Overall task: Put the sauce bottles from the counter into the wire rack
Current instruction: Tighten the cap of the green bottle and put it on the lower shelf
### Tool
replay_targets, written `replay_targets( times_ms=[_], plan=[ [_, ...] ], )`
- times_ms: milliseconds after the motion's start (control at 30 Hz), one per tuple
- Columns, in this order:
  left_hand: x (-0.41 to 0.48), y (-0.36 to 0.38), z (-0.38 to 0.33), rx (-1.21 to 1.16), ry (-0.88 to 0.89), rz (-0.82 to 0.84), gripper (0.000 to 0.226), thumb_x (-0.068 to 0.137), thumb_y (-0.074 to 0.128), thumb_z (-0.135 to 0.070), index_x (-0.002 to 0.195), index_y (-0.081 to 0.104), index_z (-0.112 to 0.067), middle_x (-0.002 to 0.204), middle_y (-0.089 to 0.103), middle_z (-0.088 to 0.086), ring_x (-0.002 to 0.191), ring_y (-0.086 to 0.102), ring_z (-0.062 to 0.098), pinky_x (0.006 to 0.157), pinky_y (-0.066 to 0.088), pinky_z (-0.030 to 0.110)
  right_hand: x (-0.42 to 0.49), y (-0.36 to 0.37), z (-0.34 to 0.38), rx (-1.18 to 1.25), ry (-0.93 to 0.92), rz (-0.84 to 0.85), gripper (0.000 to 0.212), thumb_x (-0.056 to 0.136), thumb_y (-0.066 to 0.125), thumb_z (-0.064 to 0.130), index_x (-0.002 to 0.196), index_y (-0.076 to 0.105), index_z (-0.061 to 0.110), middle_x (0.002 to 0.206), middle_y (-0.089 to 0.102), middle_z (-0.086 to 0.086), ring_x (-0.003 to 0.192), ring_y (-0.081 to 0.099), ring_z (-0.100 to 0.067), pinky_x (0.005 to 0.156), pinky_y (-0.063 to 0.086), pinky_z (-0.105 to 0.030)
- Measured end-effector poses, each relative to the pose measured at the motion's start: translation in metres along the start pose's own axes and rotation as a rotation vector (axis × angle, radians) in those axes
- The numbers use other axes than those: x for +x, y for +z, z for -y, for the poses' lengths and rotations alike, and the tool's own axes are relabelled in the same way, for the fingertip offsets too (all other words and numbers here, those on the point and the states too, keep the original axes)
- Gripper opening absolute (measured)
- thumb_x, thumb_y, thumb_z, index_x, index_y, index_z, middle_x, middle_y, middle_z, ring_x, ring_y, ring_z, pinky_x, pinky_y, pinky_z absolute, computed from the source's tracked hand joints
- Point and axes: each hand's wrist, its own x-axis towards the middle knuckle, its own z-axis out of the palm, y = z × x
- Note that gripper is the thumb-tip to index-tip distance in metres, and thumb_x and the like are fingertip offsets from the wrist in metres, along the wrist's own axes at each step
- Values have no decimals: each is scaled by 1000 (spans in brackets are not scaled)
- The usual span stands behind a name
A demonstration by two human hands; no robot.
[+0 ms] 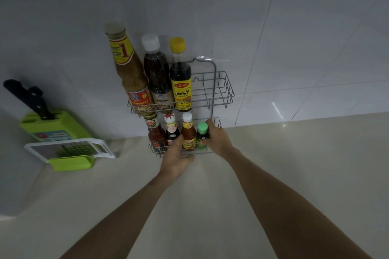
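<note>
A grey two-shelf wire rack [223, 90] hangs on the white tiled wall. Its upper shelf holds three tall bottles: a brown sauce bottle with a red-yellow label [128, 69], a dark bottle with a white cap [157, 73] and a dark bottle with a yellow cap [180, 78]. The lower shelf holds several small bottles, among them a red sauce bottle [155, 134], a dark red-capped one [171, 132] and an orange-red white-capped one [188, 132]. My right hand [216, 139] grips a small green-capped bottle [202, 134] at that shelf's right end. My left hand [175, 157] rests against the lower shelf's front, thumb beside the white-capped bottle.
A green knife block [56, 126] with two black-handled knives stands at the left by the wall. A white grater on a green tray [71, 153] lies in front of it. The beige counter [294, 164] stretches under the rack. The upper shelf's right half holds nothing.
</note>
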Motion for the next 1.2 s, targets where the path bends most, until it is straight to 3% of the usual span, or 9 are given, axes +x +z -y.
replay_targets(
  times_ms=[133, 233, 400, 467, 533, 633, 767, 933, 1200],
  plan=[
    [-1, 0, -1, 12, -1, 7, 93, 60, 67, -12, 146, 36, -31, 139, 52, -17, 132, 46, 7, 115, 35, 43, -4, 3, 1, -1, 18, -14, 55, 76, 75, 10, 121, 44, 10, 108, 66, -17, 101, 61, -37, 74, 44, -31],
    [-7, -1, -16, 31, -42, 37, 95, 64, 67, -10, 149, 29, -30, 141, 46, -17, 133, 43, 9, 115, 34, 41, -16, 1, 2, -7, 27, 1, 60, 77, 74, 10, 126, 39, 10, 121, 60, -16, 113, 56, -36, 82, 45, -34],
    [-35, -11, -37, 157, -56, -43, 76, 84, 59, 6, 150, 28, -18, 136, 35, -14, 134, 34, 10, 105, 27, 20, -55, -4, 6, -131, 38, -64, 60, 80, 65, 3, 133, 40, 17, 148, 40, -11, 144, 26, -28, 100, 43, -43],
    [-48, -19, -42, 335, 13, -96, 68, 87, 57, -5, 148, 33, -22, 155, 27, -5, 147, 17, 19, 116, 23, 31, -73, -11, 14, -191, 31, -64, 63, 79, 70, 18, 135, 41, 19, 147, 42, -7, 145, 23, -24, 102, 41, -41],
    [-60, -28, -46, 631, 42, -131, 61, 91, 50, -26, 149, 31, -26, 163, 13, 2, 151, -4, 24, 121, 7, 48, -87, -18, 25, -245, 11, -59, 67, 80, 68, 38, 139, 40, 19, 146, 44, -8, 142, 28, -29, 107, 36, -44],
    [-86, -41, -68, 815, -28, -107, 62, 96, 33, -41, 153, 14, -24, 164, -5, 2, 149, -17, 24, 119, -7, 52, -108, -32, 53, -359, -15, -16, 69, 87, 52, 53, 142, 37, 15, 150, 39, -13, 144, 24, -30, 118, 20, -47],
    [-123, -62, -107, 917, -54, -80, 67, 97, 27, -44, 154, 6, -14, 164, -6, 6, 150, -14, 23, 119, -8, 50, -133, -52, 96, -446, -58, 19, 64, 87, 45, 55, 135, 42, 13, 140, 46, -15, 137, 34, -33, 115, 21, -48],
    [-182, -91, -156, 959, -75, -115, 73, 96, 21, -53, 154, 5, -11, 163, -9, 6, 150, -15, 20, 120, -11, 49, -183, -88, 154, -522, -101, 3, 77, 86, 43, 59, 148, 26, 16, 152, 35, -13, 141, 28, -29, 117, 14, -51],
    [-321, -154, -243, 1010, 45, -256, 69, 96, 19, -53, 153, 15, -14, 163, 2, 11, 151, -2, 26, 118, -6, 53, -314, -153, 262, -610, -203, -208, 78, 85, 44, 60, 148, 28, 17, 151, 37, -14, 136, 34, -33, 112, 24, -52]
  ],
)
